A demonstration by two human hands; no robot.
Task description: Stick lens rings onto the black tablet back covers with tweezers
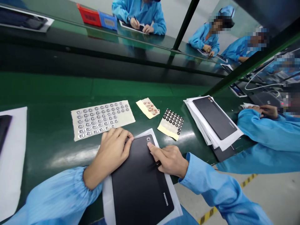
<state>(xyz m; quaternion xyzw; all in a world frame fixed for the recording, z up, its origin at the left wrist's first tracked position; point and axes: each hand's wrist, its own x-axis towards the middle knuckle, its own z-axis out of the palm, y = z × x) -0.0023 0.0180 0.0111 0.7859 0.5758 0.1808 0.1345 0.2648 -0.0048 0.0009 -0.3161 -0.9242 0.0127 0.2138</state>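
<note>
A black tablet back cover point(138, 184) lies on a white sheet point(106, 197) at the near edge of the green bench. My left hand point(110, 154) rests on the cover's upper left corner, fingers curled over its edge. My right hand point(167, 159) lies on the cover's right side, its index finger stretched toward the small round camera ring point(148, 139) at the top corner, the other fingers curled.
Behind the cover lie a sheet of small silver rings point(102, 118), a small card with red bits point(148, 108) and a card of black rings point(172, 123). A stack of white sheets with another black cover point(214, 118) sits right, beside a co-worker's blue sleeve point(269, 137). More people work across the bench.
</note>
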